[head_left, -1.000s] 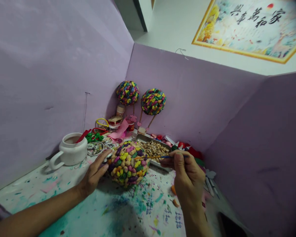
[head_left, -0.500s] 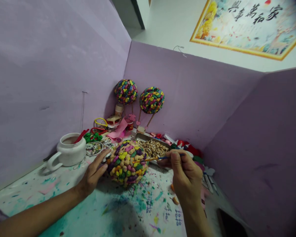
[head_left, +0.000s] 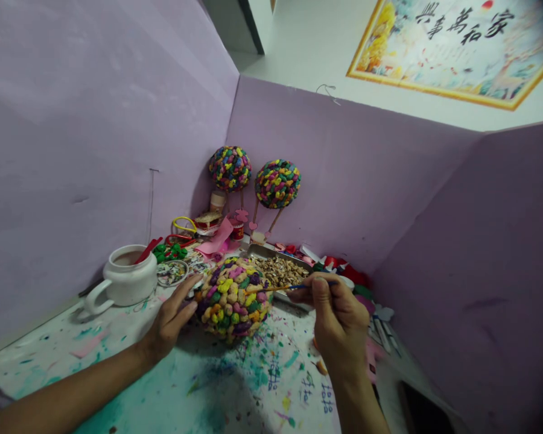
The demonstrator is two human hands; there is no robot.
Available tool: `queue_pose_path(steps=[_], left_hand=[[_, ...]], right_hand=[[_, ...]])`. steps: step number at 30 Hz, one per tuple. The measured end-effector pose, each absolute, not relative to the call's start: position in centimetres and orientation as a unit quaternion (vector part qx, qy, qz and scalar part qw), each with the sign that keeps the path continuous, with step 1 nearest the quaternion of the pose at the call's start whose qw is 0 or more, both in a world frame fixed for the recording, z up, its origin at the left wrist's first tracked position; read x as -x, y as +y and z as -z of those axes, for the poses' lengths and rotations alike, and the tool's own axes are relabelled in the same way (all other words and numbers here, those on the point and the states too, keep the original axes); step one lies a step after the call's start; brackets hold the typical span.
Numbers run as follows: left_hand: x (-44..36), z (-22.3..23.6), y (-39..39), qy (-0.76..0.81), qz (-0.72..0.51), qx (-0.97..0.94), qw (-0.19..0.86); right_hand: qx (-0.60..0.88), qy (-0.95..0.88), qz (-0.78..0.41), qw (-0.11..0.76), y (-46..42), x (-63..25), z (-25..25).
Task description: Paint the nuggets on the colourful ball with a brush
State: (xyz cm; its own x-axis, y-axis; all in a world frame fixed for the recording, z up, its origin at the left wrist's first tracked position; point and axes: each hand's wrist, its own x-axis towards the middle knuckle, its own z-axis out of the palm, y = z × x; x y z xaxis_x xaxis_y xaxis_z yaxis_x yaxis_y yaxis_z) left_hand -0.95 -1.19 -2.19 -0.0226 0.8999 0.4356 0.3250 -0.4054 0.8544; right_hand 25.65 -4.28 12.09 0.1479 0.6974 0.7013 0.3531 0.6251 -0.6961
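A ball covered in peanut shells (head_left: 233,301), some painted yellow, green, purple, pink and orange and others bare tan, sits on the paint-stained table. My left hand (head_left: 169,316) lies against its left side, fingers stretched out along the surface. In my right hand (head_left: 339,313) a thin paintbrush (head_left: 294,288) is pinched between thumb and fingers, pointing left. Its tip reaches the upper right part of the ball; whether it touches I cannot tell. Behind the ball stands a metal tray (head_left: 257,248) of shell pieces.
A white mug (head_left: 131,280) with a red handle in it stands on the left. Two finished-looking colourful balls on sticks (head_left: 230,169) lean at the back. Yellow-handled scissors (head_left: 184,225), pink paper (head_left: 217,238) and markers (head_left: 382,331) lie around. Purple partitions (head_left: 344,163) enclose the table (head_left: 163,398).
My right hand and the brush have shifted very slightly, with the brush tip a little higher on the ball. The left hand and the ball stay in place.
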Motion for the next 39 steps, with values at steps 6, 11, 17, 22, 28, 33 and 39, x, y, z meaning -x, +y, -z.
queue_pose_path(steps=[6, 11, 17, 22, 28, 33, 39], left_hand=[[0.8, 2.2, -1.2, 0.478, -0.552, -0.634, 0.254], [0.8, 2.1, -1.1, 0.477, -0.557, -0.630, 0.256], [0.6, 2.0, -1.2, 0.472, -0.556, -0.630, 0.267], [0.2, 1.9, -1.3, 0.480, -0.573, -0.613, 0.258], [0.3, 1.9, -1.3, 0.481, -0.570, -0.614, 0.257], [0.4, 2.1, -1.2, 0.473, -0.573, -0.614, 0.265], [0.5, 2.3, -1.0, 0.472, -0.569, -0.622, 0.257]], right_hand=[[0.402, -0.639, -0.145, 0.639, -4.3, -25.6, -11.7], [0.403, -0.653, -0.137, 0.627, -4.5, -25.5, -11.8], [0.392, -0.678, -0.106, 0.613, -4.9, -25.5, -12.5], [0.383, -0.691, -0.077, 0.608, -5.2, -25.5, -12.8], [0.383, -0.691, -0.098, 0.605, -5.1, -25.5, -12.9], [0.383, -0.656, -0.141, 0.635, -4.6, -25.4, -12.4], [0.351, -0.646, -0.170, 0.655, -4.1, -25.0, -11.9]])
